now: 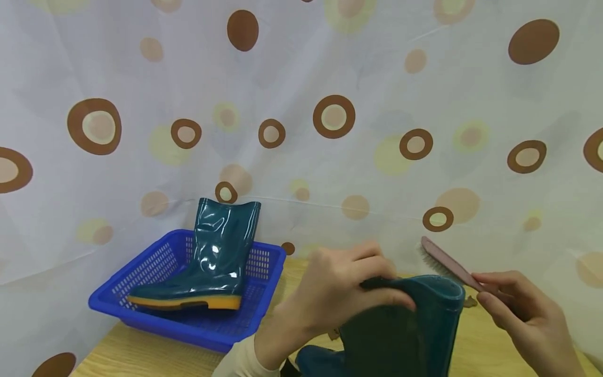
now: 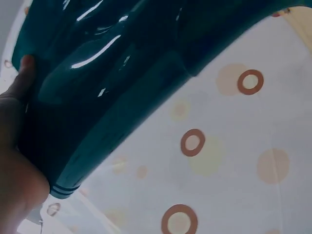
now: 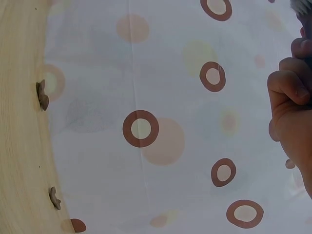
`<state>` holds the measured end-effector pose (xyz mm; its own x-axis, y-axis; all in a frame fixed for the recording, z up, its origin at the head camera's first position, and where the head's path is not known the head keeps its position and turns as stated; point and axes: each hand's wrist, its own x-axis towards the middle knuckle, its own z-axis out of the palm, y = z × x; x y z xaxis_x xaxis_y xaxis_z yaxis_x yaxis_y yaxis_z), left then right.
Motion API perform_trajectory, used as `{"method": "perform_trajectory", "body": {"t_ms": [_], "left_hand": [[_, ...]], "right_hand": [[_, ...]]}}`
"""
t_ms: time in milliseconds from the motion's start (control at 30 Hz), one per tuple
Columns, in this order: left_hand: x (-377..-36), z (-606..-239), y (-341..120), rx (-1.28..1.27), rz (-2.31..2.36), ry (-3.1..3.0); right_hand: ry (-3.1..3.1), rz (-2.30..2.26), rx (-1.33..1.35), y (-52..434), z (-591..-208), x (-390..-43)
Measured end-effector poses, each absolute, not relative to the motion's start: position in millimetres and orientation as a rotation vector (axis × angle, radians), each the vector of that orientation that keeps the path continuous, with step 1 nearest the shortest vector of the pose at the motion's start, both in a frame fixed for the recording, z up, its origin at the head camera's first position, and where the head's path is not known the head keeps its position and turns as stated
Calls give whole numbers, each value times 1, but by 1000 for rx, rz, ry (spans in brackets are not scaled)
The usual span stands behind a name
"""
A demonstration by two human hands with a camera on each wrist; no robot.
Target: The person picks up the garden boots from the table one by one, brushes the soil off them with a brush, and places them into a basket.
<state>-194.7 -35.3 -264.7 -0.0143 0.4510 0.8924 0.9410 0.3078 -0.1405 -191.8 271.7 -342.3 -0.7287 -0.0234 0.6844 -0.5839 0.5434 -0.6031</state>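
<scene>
My left hand (image 1: 346,288) grips the top rim of a dark teal rubber boot (image 1: 443,319), fingers on one side and thumb on the other. The boot's foot runs out of the bottom of the head view. In the left wrist view the glossy shaft (image 2: 107,83) fills the upper left, with the thumb (image 2: 24,78) against it. My right hand (image 1: 527,319) holds a brush (image 1: 447,260) by its pinkish handle, bristles facing down and left, just beyond the boot's rim. The right wrist view catches that hand (image 3: 292,105) at its right edge, with the bristles partly cut off.
A blue plastic basket (image 1: 183,335) stands on the wooden table (image 1: 490,351) at the left. Inside it rests another teal boot (image 1: 221,251) with a yellow sole. Small brown lumps (image 3: 42,95) lie near the table's far edge. A spotted curtain (image 1: 292,63) hangs behind.
</scene>
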Motion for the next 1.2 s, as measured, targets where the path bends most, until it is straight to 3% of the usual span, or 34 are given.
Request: {"method": "perform_trajectory", "body": {"t_ms": [500,733,933,1200], "left_hand": [[-188,-264,-51,-1166,-684,-1865],[-194,-272,-47,-1104,-556,-1899],[-205,-284,-43,-1215,-532,-1958],[-225,-303,-62,-1326,-1241,-2139]], "right_hand": [[-1989,1422,755,275,-342,-189],[-1989,1422,743,270,-341,-187],[-2054,1301,639,267,-340,-187],[-2137,1113,524,262,-338,-186]]}}
